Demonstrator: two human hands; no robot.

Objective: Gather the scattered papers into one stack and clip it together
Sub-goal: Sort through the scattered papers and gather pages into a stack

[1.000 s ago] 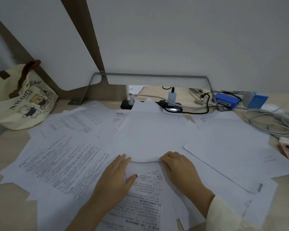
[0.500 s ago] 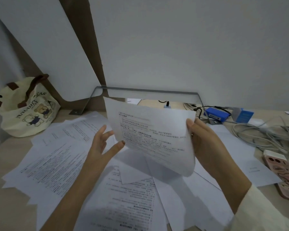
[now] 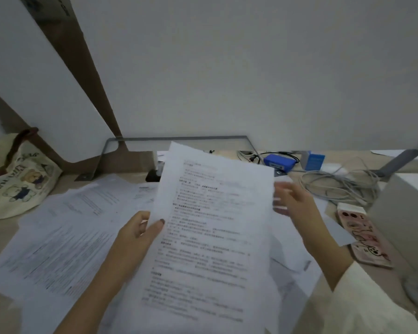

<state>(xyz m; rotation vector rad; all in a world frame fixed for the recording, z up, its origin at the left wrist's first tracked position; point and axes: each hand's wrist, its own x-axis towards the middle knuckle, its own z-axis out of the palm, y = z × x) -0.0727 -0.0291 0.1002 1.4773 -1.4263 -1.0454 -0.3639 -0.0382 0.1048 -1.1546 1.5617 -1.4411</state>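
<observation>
A printed sheet [image 3: 212,237] is held up over the desk, text side towards me. My left hand [image 3: 140,235] pinches its left edge, thumb on the front. My right hand [image 3: 292,203] is blurred beside the sheet's right edge, fingers spread and apart from the paper. Several more printed sheets [image 3: 65,227] lie scattered and overlapping on the desk to the left. Further sheets [image 3: 290,259] lie under and to the right of the held one. No clip is visible.
A cream tote bag [image 3: 17,179] sits at the far left. A tangle of grey cables [image 3: 340,186], a blue box [image 3: 279,161] and a phone in a pink case [image 3: 367,237] lie at the right. A grey box edge [image 3: 401,213] stands at the far right.
The sheet was lifted off the desk with both hands and turned upright. Now only my left hand holds it, and my right hand has come off its right edge.
</observation>
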